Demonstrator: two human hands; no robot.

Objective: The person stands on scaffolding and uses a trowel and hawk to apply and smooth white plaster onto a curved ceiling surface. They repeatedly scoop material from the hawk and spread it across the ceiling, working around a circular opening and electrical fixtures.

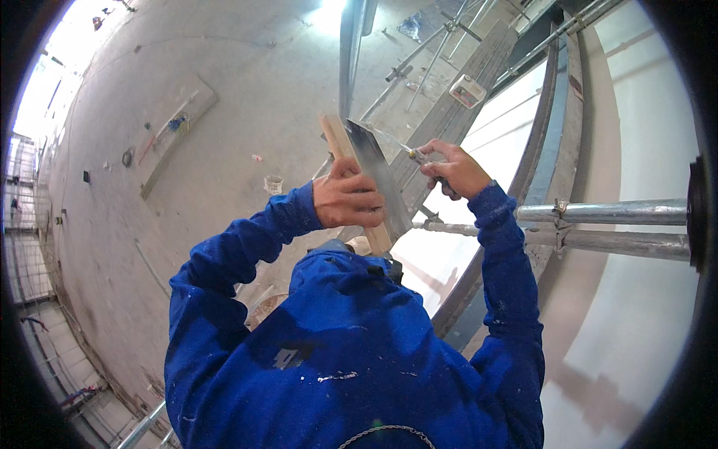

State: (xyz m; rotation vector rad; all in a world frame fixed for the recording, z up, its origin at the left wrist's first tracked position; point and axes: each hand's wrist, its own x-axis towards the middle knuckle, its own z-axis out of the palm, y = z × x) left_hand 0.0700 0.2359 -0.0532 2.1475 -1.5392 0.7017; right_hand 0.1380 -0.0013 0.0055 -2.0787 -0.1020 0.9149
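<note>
My left hand (348, 196) is wrapped round the wooden back of a wide plastering blade (365, 146), held slanting in front of my chest. Its dark metal face, smeared in places, points to the right. To the right of it, my right hand (455, 172) grips a putty knife (402, 145) by the handle. The knife's thin metal part reaches left toward the upper end of the blade; I cannot tell whether the two touch. Both forearms wear blue sleeves spotted with white.
Scaffold pipes (613, 213) cross at the right, beside a pale wall (643, 135). Planks (490, 63) run toward the upper right with a white jug (467, 91) on them. Far below on the floor lie a long board (170, 138) and a small white tub (274, 184). An upright metal post (351, 56) stands ahead.
</note>
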